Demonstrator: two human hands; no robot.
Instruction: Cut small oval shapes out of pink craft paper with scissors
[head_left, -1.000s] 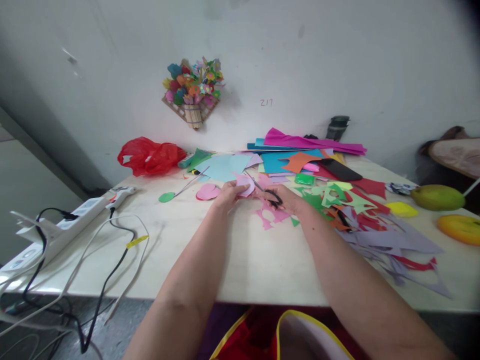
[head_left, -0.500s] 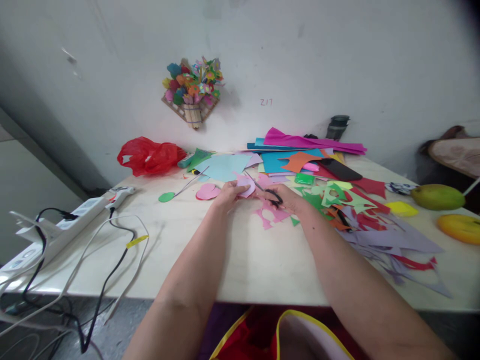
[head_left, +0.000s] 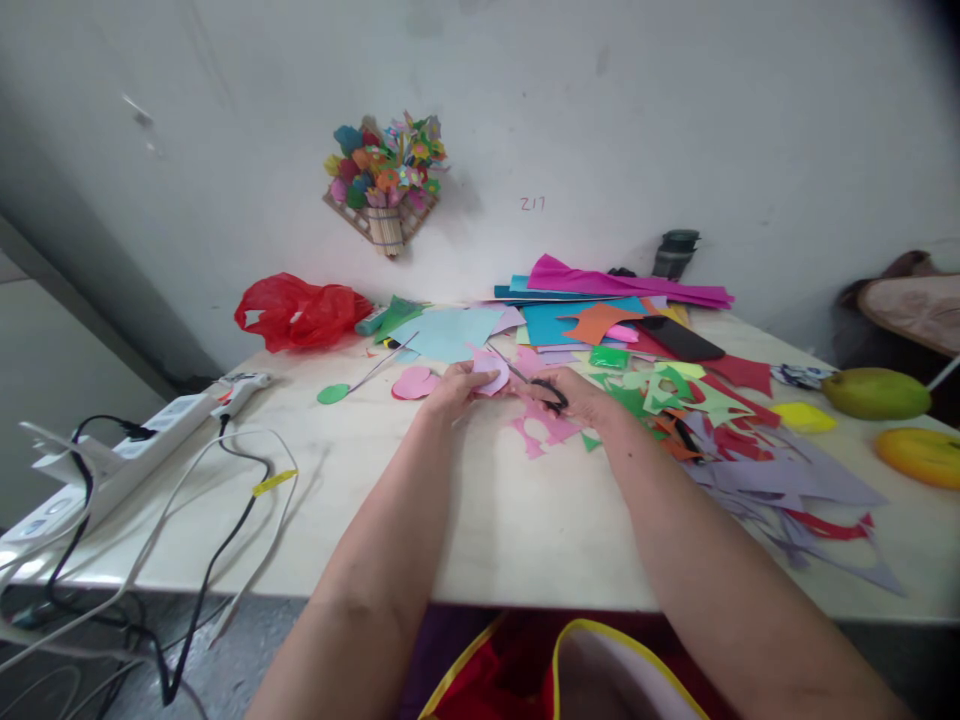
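My left hand (head_left: pixel 452 391) pinches a lilac round piece together with pink paper (head_left: pixel 491 374) over the middle of the table. My right hand (head_left: pixel 570 393) is closed on black-handled scissors (head_left: pixel 553 396), whose blades point up and left beside the pink paper. Pink round pieces (head_left: pixel 414 382) lie just left of my left hand. Farther left is a green disc (head_left: pixel 333 394) by a thin stick. A pink scrap with cut-outs (head_left: pixel 551 428) rests below my right hand.
Paper scraps (head_left: pixel 795 470) and two mango-like fruits (head_left: pixel 876 393) lie right. Coloured sheets (head_left: pixel 585 322) and a phone (head_left: pixel 681 338) are behind. A red bag (head_left: pixel 300 312) stands back left; a power strip (head_left: pixel 142 455) with cables is at left.
Both hands keep almost the same place and hold. The pink and lilac paper and the scissors have shifted very slightly.
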